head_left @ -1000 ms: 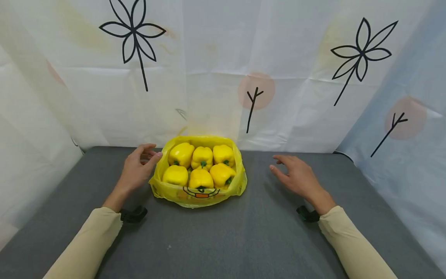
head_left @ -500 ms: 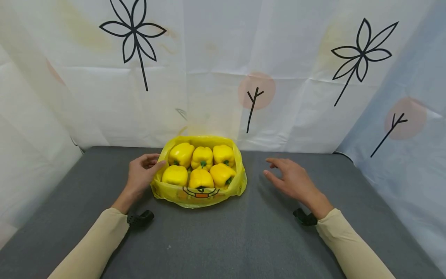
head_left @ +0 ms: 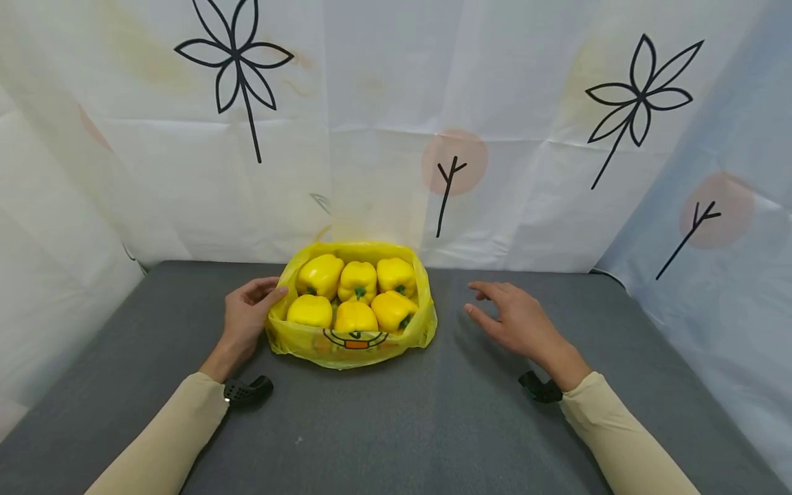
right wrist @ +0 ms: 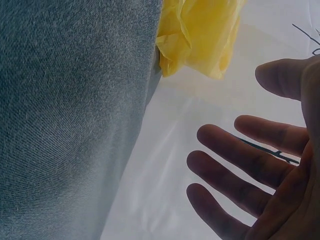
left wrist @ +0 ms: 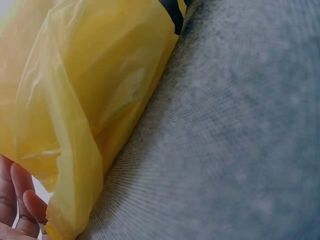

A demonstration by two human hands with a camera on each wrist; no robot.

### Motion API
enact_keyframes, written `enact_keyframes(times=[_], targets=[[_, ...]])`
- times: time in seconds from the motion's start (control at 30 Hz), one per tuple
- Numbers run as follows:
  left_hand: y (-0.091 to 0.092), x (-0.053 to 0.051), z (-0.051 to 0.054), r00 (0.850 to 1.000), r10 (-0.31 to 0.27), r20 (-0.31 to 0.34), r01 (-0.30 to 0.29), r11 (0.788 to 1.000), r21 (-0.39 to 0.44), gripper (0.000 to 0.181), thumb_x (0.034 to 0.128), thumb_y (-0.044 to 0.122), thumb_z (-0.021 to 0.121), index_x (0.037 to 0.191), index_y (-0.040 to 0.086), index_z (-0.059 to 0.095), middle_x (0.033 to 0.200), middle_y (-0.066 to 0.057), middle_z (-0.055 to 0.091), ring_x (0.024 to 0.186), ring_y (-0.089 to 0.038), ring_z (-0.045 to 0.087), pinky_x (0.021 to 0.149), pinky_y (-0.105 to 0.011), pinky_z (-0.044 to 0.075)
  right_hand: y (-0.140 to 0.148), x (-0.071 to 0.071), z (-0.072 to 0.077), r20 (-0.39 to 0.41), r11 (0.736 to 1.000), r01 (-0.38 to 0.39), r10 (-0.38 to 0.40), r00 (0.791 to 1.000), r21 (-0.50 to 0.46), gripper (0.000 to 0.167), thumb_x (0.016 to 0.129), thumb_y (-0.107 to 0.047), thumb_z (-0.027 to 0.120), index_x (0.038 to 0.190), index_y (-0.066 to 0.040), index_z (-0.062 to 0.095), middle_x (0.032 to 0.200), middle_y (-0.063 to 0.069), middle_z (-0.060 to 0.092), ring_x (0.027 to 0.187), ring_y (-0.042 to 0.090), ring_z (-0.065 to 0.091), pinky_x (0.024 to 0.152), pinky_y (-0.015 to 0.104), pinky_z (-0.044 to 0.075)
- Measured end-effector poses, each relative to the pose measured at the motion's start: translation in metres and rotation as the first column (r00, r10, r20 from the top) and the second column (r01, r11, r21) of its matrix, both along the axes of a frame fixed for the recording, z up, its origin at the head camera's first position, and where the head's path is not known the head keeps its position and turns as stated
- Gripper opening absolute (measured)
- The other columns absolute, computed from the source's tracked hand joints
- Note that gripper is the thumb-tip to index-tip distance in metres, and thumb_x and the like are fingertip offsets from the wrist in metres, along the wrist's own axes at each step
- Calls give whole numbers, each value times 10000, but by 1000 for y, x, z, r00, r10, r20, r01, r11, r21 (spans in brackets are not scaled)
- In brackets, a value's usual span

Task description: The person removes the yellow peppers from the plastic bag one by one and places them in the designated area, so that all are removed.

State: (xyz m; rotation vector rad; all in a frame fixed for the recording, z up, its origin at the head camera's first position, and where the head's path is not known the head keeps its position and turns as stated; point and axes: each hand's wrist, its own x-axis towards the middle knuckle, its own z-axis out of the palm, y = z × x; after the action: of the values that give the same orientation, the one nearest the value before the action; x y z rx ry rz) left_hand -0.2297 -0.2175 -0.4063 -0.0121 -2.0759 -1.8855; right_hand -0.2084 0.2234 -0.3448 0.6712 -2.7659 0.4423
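A yellow plastic bag (head_left: 346, 350) stands open-topped on the grey table, with several yellow bell peppers (head_left: 357, 280) inside in two rows. At the bag's left rim, my left hand (head_left: 244, 313) pinches the plastic between thumb and fingers. The left wrist view has the bag's folded side (left wrist: 75, 150) close up, beside the left fingers (left wrist: 31, 205); the thumb is hidden there. My right hand (head_left: 516, 320) hovers to the right of the bag, apart from it, with fingers loosely extended and holding nothing. In the right wrist view its spread fingers (right wrist: 240, 172) lie below the bag's crumpled corner (right wrist: 200, 35).
The grey table (head_left: 383, 426) runs back to a white cloth backdrop (head_left: 371, 103) printed with flowers and twigs. The bag stands near the table's back edge. Cloth also hangs at the left and right sides. Each wrist wears a black camera strap (head_left: 247, 390).
My left hand has come down and inward to the bag's left rim, then taken hold and drawn it slightly left. The right hand has moved a little left toward the bag.
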Motion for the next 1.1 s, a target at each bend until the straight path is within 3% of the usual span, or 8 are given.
enact_keyframes(times=[0.27,0.53,0.63,0.9,1.1], targets=[[-1,-1,-7,1000,-9,0,9,997,78,367,947,75,727,1236,-130,631,920,92,703,822,-70,643,703,-172,546,-2,3,-2,27,1000,0,0,1000,-10,440,1010,-338,656,1370,-88,624,1178,102,688,1058,329,633,867,539,510],[-1,-4,-7,1000,-18,-19,20,998,62,357,941,62,730,1216,-147,640,910,66,726,819,-67,657,713,-174,551,-12,5,0,21,998,-40,41,999,-52,436,1007,-313,666,1377,-87,623,1213,100,682,1089,305,635,887,530,512],[-1,-4,-7,1000,-21,-21,22,997,71,361,933,55,738,1212,-153,640,898,77,726,816,-69,658,709,-175,549,-18,5,4,55,992,-75,81,995,-100,454,1017,-334,648,1401,-96,604,1272,91,663,1127,294,629,905,527,509],[-1,-3,-7,999,-33,-23,35,996,88,366,930,63,746,1200,-161,641,916,15,741,808,-77,665,706,-182,554,-51,0,16,147,953,-160,202,968,-259,491,1015,-288,658,1439,-62,555,1340,122,621,1178,304,607,968,482,506],[-2,-3,-7,999,-42,-23,44,995,91,375,926,81,756,1190,-161,646,910,-16,733,792,-87,663,694,-189,558,-72,-10,23,181,902,-180,268,946,-392,512,999,-290,680,1426,-36,557,1349,129,621,1178,344,601,980,484,501]])
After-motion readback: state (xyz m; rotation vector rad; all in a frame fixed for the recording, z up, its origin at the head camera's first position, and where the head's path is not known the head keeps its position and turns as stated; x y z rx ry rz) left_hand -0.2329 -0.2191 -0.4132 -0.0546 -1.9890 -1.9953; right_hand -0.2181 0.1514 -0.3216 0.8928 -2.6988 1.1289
